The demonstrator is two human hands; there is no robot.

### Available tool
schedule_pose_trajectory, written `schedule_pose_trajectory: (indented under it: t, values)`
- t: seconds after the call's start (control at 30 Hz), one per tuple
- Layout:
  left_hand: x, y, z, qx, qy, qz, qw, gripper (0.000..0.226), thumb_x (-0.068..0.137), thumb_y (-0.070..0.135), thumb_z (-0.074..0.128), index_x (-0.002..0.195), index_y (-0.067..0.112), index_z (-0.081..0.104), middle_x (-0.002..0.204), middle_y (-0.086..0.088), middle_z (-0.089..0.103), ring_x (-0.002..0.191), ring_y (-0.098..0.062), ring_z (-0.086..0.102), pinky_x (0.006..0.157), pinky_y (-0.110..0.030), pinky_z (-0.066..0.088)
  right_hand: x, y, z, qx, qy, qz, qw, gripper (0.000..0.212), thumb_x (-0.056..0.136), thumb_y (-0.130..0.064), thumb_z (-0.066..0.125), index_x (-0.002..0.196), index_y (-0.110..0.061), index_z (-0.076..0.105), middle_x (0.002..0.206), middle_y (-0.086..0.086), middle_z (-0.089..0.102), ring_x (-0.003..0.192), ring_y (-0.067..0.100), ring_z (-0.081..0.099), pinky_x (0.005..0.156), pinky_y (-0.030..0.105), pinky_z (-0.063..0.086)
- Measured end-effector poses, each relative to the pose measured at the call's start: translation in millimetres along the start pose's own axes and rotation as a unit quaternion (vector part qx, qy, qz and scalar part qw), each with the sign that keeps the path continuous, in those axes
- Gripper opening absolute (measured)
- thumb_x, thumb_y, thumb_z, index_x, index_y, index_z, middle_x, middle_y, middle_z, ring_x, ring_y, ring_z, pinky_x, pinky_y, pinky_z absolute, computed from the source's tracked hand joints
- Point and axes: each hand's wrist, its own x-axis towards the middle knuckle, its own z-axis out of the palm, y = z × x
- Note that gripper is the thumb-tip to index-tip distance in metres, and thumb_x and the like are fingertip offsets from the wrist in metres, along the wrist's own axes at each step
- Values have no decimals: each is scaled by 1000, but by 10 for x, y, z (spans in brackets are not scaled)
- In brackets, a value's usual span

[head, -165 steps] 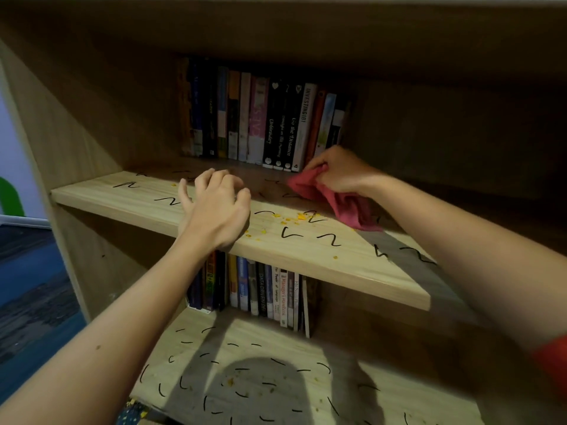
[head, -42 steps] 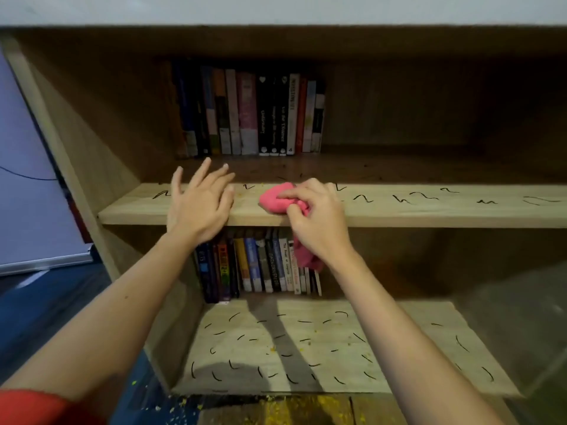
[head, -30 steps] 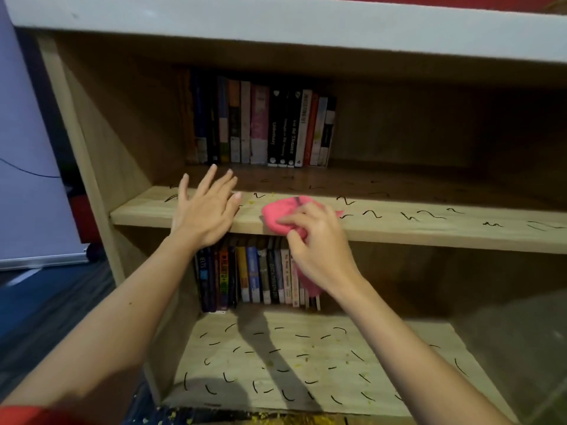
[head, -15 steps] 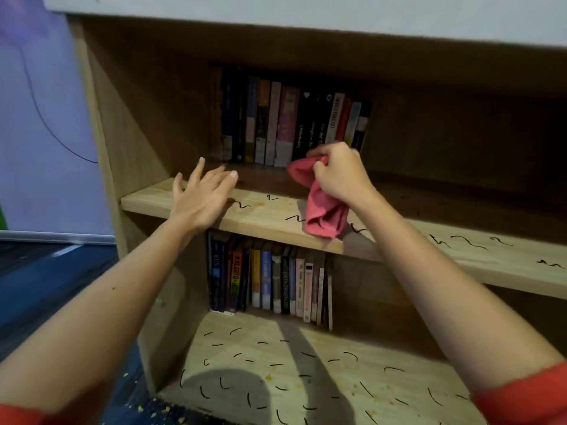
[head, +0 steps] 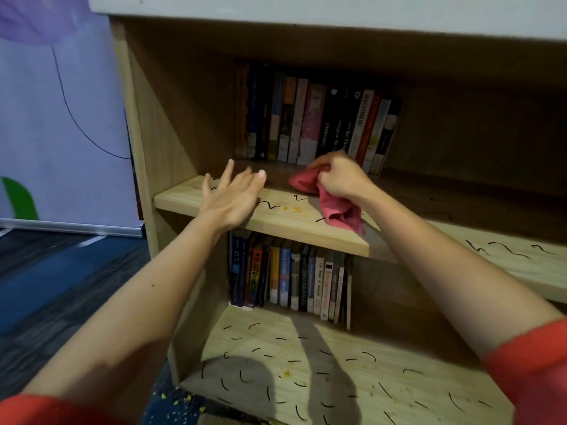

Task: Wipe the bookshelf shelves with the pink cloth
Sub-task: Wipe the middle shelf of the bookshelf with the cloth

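Light wooden bookshelf (head: 171, 124) filled most of the view, open at the front, with a pale top edge. Lilac wall panel (head: 46, 118) stood to its left, above a dark blue floor (head: 61, 271). Two boards were in view: the middle wooden shelf (head: 276, 222) and the lower wooden shelf (head: 306, 348). Upper row of upright books (head: 306, 124) stood at the back of the middle shelf, left of centre. Lower row of upright books (head: 288, 280) stood at the back of the lower shelf, directly beneath. Both forearms reached in from below, and a red sleeve (head: 534, 372) showed on the right arm. Left hand (head: 233, 197) lay palm down over the front left part of the middle shelf, its fingers straight and spread apart, holding nothing. Whether it touched the wood could not be told. Right hand (head: 340, 179) sat further in, just before the upper books, with its fingers curled and clamped on the crumpled pink cloth (head: 337, 210). The cloth's bunched end lay on the middle shelf to the left of the knuckles. Its loose tail trailed under the wrist toward the front edge. Black squiggle marks (head: 270, 205) were scattered over both boards, densest on the lower one. Small yellow crumbs (head: 291, 209) lay on the middle shelf between the two hands. A few more lay on the lower shelf.
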Motion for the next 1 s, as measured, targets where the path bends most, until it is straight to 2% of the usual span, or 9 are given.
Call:
schedule_pose_trajectory:
  t: [0.07, 0.13, 0.23, 0.5, 0.67, 0.73, 0.8, 0.9, 1.0]
  values:
    - [0, -22, 13, 4, 8, 17, 1000, 57, 99, 47, 1, 149, 24, 17, 158, 8, 7, 143, -7, -14, 115, -44, -14, -22, -26, 122, -37, -31, 15, 999, 39, 91, -1, 41, 120, -16, 62, 119, 4, 61, 73, 11, 56, 56, 22, 43]
    - [10, -56, 17, 5, 22, 34, 999, 58, 99, 47, 1, 149, 24, 19, 158, 8, 9, 144, -8, -12, 115, -45, -12, -135, -108, 203, -34, -32, -18, 999, 40, 88, 2, 42, 116, -14, 65, 118, 4, 62, 81, 14, 58, 66, 25, 48]
    - [13, -96, 39, 11, 40, 58, 997, 59, 99, 49, 2, 148, 25, 23, 157, 8, 12, 144, -8, -10, 115, -46, -10, -409, -217, 179, -7, -13, -80, 997, 39, 83, 6, 45, 107, -12, 71, 112, 4, 63, 97, 13, 56, 84, 20, 41]
    - [-135, -254, 30, 43, 57, 147, 986, 52, 101, 43, 7, 145, 29, 30, 155, 13, 20, 144, -5, -3, 113, -44, -14, -1088, -392, 98, 21, 2, -89, 996, 38, 81, 10, 48, 97, -13, 74, 99, -4, 62, 95, 7, 54, 85, 10, 38]
    - [-395, -590, 31, 40, 48, 136, 989, 53, 100, 42, 9, 149, 25, 21, 158, 11, 7, 144, -5, -7, 112, -42, -16, -1173, -435, 385, 2, 154, -37, 987, 36, 88, 4, 45, 107, -15, 70, 104, -5, 57, 97, 12, 38, 80, 9, 27]
    - [-430, -666, 3, 35, 44, 142, 988, 53, 101, 42, 11, 150, 24, 18, 158, 10, 3, 144, -6, -9, 113, -37, -15, -1191, -502, 565, -38, 210, -25, 977, 33, 92, -1, 45, 115, -12, 66, 111, -3, 56, 101, 14, 36, 92, 20, 31]
    - [-424, -708, -23, 14, 41, 144, 989, 51, 101, 40, 12, 149, 24, 18, 157, 11, 4, 144, -5, -8, 113, -33, -14, -1273, -575, 740, -62, 199, -53, 977, 32, 91, -2, 47, 117, -10, 64, 116, -1, 58, 108, 18, 38, 99, 28, 33]
    - [-409, -770, -51, -11, 34, 144, 989, 48, 102, 39, 13, 148, 28, 19, 156, 14, 9, 143, -2, -6, 113, -30, -13, -1433, -620, 817, -43, 220, -125, 967, 31, 86, 3, 47, 107, -5, 69, 108, 4, 63, 102, 23, 42, 89, 29, 37]
    - [-391, -799, -58, -17, 36, 154, 987, 46, 102, 37, 14, 148, 29, 20, 156, 14, 10, 143, -2, -5, 111, -27, -14, -1345, -494, 653, -42, 300, -91, 949, 30, 85, 3, 49, 106, -4, 69, 109, 6, 62, 98, 24, 43, 84, 27, 37]
